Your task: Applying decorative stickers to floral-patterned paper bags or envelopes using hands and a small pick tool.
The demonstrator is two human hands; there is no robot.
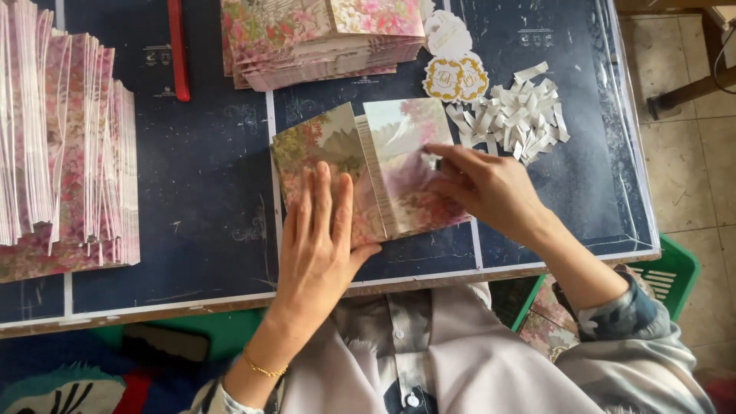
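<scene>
At table centre: floral card (383,165) lies folded, flaps meeting at a middle seam. L hand (318,238) flat, fingers spread, palm pressing card's left flap, no grasp. R hand (491,188) at 3 o'clock of card, fingertips (437,153) pinched narrow on right flap; can't tell if holding anything. Paper strip pile (514,115) at 1 o'clock, round gold-edged stickers (456,77) at 12, card stack (322,34) at 11, upright card rows (65,146) at 9 w/ red tool (178,50) beside.

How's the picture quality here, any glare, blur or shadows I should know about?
Head view: soft, even daylight. Faint glare on the plastic sheet over the table. Right hand fingertips slightly motion-blurred on the folded card. Left hand sharp, casting only a weak shadow. Card stack at the left edge looks stretched by the lens.
</scene>
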